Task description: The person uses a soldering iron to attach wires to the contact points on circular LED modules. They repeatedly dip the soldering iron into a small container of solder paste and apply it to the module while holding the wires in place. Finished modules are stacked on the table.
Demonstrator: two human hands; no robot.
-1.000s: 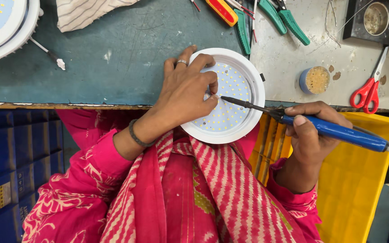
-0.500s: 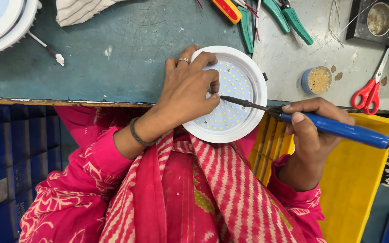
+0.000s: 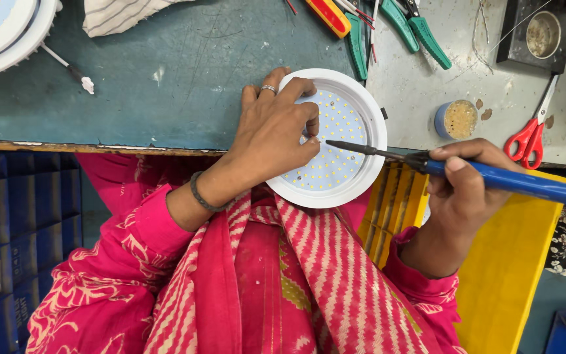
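A round white LED downlight (image 3: 355, 172) with a disc of small yellow diodes lies at the near edge of the blue-green bench (image 3: 165, 85), overhanging it. My left hand (image 3: 271, 134) rests on its left side, fingertips pressed on the disc by the rim. My right hand (image 3: 463, 190) grips a blue-handled soldering iron (image 3: 512, 183). Its dark metal tip (image 3: 335, 144) reaches left onto the disc beside my left fingertips.
Green-handled pliers (image 3: 420, 29), a red and yellow tool (image 3: 325, 14), red scissors (image 3: 532, 128), a small pot of flux (image 3: 456, 119) and a black square holder (image 3: 538, 33) lie at the back. Another white downlight (image 3: 4, 29) sits far left. A yellow crate (image 3: 512, 262) stands right, blue crates (image 3: 8, 223) left.
The iron's tip has stayed on the disc near my left fingertips. My hands have barely shifted; the view has moved slightly.
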